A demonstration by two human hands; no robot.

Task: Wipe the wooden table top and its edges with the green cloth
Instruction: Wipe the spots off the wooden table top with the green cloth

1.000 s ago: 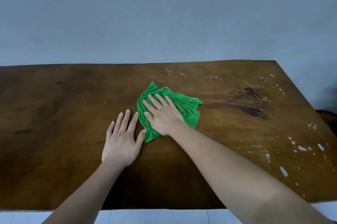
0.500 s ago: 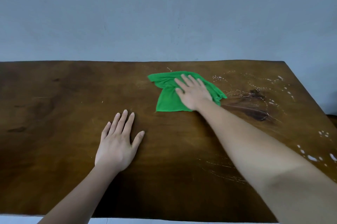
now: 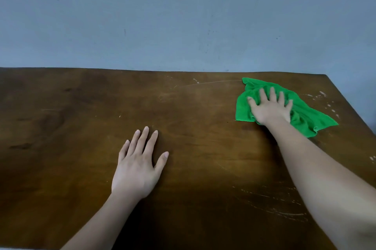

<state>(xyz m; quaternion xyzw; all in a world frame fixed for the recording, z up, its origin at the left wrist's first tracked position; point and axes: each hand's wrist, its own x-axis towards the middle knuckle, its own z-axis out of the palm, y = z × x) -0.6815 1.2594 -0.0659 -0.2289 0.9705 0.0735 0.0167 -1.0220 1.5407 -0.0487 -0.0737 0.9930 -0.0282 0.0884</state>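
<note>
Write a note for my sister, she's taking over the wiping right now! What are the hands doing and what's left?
Left hand: flat on the wooden table, fingers straight, holding nothing.
Right hand: spread fingers press the green cloth near the far right corner.
Done: the middle looks mostly wiped.
Left: white spots beside the cloth by the right edge, faint streaks at the near right, then the edges.
</note>
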